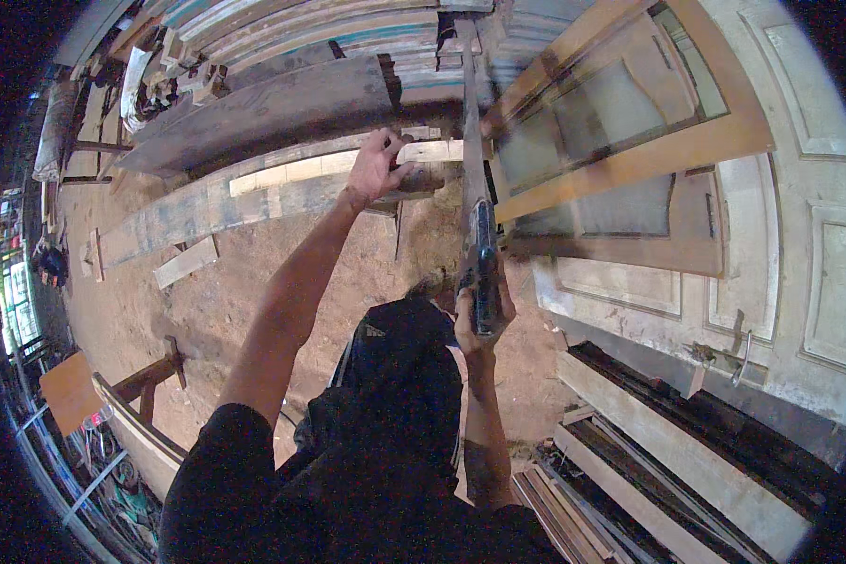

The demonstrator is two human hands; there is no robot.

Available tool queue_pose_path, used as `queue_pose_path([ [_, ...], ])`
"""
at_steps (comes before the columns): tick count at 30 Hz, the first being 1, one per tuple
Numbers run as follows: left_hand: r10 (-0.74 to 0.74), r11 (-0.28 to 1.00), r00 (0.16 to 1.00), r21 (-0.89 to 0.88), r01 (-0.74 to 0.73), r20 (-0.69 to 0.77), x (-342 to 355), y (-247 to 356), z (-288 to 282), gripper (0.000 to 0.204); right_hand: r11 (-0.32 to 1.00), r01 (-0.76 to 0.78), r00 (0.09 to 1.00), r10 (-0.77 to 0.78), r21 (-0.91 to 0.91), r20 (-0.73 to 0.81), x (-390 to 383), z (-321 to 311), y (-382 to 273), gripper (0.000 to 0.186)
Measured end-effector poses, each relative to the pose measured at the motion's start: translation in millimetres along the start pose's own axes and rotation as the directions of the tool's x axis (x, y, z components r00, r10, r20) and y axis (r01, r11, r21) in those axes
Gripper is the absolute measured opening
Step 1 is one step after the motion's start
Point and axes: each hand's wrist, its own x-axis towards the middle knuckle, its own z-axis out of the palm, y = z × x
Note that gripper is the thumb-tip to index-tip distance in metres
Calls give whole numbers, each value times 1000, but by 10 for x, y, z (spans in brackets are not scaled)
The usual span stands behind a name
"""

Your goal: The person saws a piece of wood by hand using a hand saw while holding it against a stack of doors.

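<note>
My right hand (484, 324) is closed round the dark handle of a handsaw (472, 122). Its long blade points away from me and passes by the right end of a pale wooden board (291, 173). My left hand (376, 167) lies across that board near the same end, fingers bent over the far side and thumb toward me. Beneath it is a long weathered plank (174, 214), stained grey in places. Whether the saw teeth touch the wood cannot be made out.
Framed panels with glass (620, 103) lean at the right, before white panelled doors (804, 254). Long timbers (667, 423) lie at lower right. A wide dark board (263, 113) and stacked planks (329, 42) stand beyond the bench. An offcut (186, 262) rests left on the earth floor (244, 291).
</note>
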Motion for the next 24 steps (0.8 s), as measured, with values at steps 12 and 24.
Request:
queue_pose_path([
  [12, -104, 991, 986, 94, 93, 127, 264, 350, -108, 45, 903, 78, 992, -111, -422, -55, 20, -60, -131, 66],
  [24, -301, 874, 928, -326, 361, 220, 605, 261, 571, 21, 933, 107, 991, -130, -343, -45, -2, 4, -198, 64],
])
